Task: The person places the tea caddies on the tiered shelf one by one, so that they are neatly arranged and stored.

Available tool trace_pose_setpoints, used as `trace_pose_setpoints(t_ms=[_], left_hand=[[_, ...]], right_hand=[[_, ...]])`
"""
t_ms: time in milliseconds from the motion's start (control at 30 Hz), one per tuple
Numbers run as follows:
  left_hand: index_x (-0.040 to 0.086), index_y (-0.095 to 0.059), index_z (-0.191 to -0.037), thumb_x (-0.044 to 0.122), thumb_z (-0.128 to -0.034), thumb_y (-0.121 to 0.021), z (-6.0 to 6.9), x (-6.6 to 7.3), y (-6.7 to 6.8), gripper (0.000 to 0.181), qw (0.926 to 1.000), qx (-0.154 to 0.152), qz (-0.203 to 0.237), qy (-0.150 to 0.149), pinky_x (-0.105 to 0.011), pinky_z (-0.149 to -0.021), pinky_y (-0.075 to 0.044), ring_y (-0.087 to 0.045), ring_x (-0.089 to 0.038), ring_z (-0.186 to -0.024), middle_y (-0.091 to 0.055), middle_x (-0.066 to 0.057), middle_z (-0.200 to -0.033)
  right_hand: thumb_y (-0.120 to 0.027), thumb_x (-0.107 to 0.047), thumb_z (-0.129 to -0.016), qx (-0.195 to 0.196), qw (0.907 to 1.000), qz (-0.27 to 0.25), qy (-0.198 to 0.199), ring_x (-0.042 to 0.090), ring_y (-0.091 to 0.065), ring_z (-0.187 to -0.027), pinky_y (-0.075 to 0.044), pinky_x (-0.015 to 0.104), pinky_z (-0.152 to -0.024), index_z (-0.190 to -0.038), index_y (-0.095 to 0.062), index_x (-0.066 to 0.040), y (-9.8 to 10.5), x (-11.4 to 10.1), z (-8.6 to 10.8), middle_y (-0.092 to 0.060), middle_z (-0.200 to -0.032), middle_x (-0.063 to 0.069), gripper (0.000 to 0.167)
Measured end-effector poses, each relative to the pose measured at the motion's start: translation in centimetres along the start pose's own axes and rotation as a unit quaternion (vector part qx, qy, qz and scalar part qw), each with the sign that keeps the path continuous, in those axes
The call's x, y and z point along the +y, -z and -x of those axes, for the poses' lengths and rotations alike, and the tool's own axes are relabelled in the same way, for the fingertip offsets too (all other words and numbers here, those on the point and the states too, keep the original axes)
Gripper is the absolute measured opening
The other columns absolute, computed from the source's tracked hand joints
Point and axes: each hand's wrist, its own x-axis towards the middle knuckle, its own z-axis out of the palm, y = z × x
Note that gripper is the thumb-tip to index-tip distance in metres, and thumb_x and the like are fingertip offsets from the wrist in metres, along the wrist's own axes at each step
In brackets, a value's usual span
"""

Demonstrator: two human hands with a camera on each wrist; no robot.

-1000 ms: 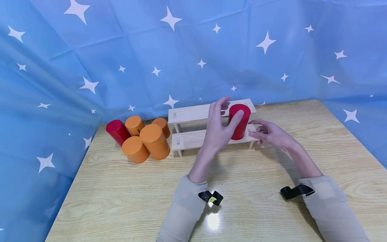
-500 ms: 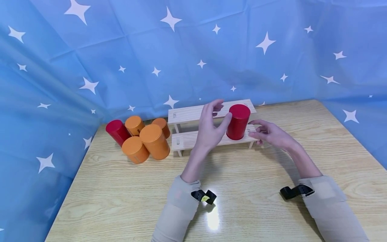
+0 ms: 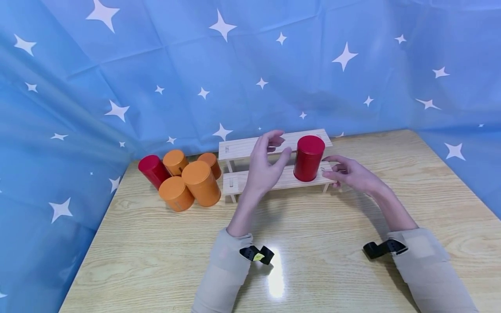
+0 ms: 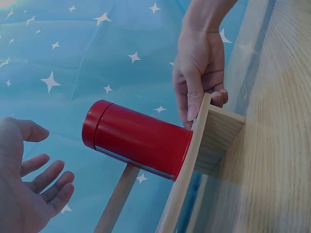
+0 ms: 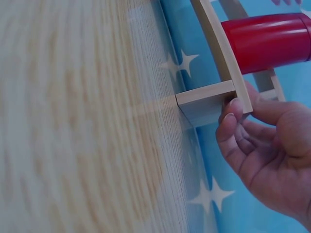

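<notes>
A red lidded canister (image 3: 309, 158) stands upright on the lower step, near the right end, of a two-step wooden rack (image 3: 250, 179). To its left, my left hand (image 3: 266, 163) hovers over the rack, fingers spread and relaxed, with a gap between thumb and canister. The left wrist view shows that hand (image 4: 29, 182) holding nothing. My right hand (image 3: 348, 174) pinches the right end of the lower step; in the right wrist view the thumb lies on top of the board (image 5: 228, 58) and curled fingers sit below it.
Left of the rack stand another red canister (image 3: 154, 171) and several orange ones, such as a tall orange canister (image 3: 201, 184) and a short orange canister (image 3: 176, 194). A blue star-patterned cloth (image 3: 250, 65) hangs behind the wooden table (image 3: 156, 261).
My left hand has let go of the red canister and drawn away to the left. The canister stays on the lower step. My right hand keeps its place at the rack's end.
</notes>
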Motion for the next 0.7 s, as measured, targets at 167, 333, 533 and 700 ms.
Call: trace_pose_setpoints(t_ms=[167, 333, 533, 700], left_hand=[[-0.001, -0.057, -0.13, 0.008, -0.0942, -0.066, 0.1, 0.0, 0.6, 0.038, 1.0, -0.003, -0.003, -0.004, -0.05, -0.096, -0.049, -0.059, -0.03, -0.109, -0.061, -0.014, -0.114], [-0.002, -0.058, -0.127, 0.007, -0.0933, -0.067, 0.4, 0.2, 1.4, 0.036, 0.9998, -0.005, -0.016, -0.012, -0.05, -0.095, -0.049, -0.059, -0.034, -0.108, -0.062, -0.019, -0.112], [-0.003, -0.058, -0.127, 0.007, -0.0936, -0.066, 0.7, 0.6, 2.9, 0.035, 0.999, -0.004, -0.038, -0.025, -0.049, -0.095, -0.049, -0.058, -0.035, -0.108, -0.062, -0.015, -0.112], [-0.002, -0.059, -0.127, 0.009, -0.0937, -0.068, 1.3, 0.6, 4.2, 0.036, 0.9972, -0.014, -0.069, -0.027, -0.048, -0.096, -0.048, -0.057, -0.032, -0.109, -0.061, -0.016, -0.113]], right_hand=[[-0.067, -0.019, -0.099, -0.001, 1.0, -0.003, -0.001, 0.034, -0.064, -0.074, -0.057, 0.038, -0.067, -0.148, -0.039, -0.001, 0.0, 0.0, 0.0, -0.058, -0.092, 0.02, 0.059], [-0.067, -0.019, -0.099, -0.001, 1.0, -0.002, 0.0, 0.033, -0.064, -0.074, -0.057, 0.039, -0.068, -0.148, -0.039, -0.001, 0.0, -0.1, 0.1, -0.058, -0.093, 0.02, 0.06], [-0.067, -0.019, -0.099, 0.0, 1.0, -0.003, -0.002, 0.031, -0.065, -0.073, -0.057, 0.039, -0.068, -0.148, -0.038, -0.001, 0.0, -0.2, 0.1, -0.058, -0.094, 0.02, 0.06], [-0.067, -0.019, -0.099, 0.0, 1.0, -0.001, -0.003, 0.031, -0.065, -0.073, -0.057, 0.039, -0.068, -0.148, -0.038, -0.001, 0.0, -0.2, 0.0, -0.058, -0.094, 0.02, 0.06]])
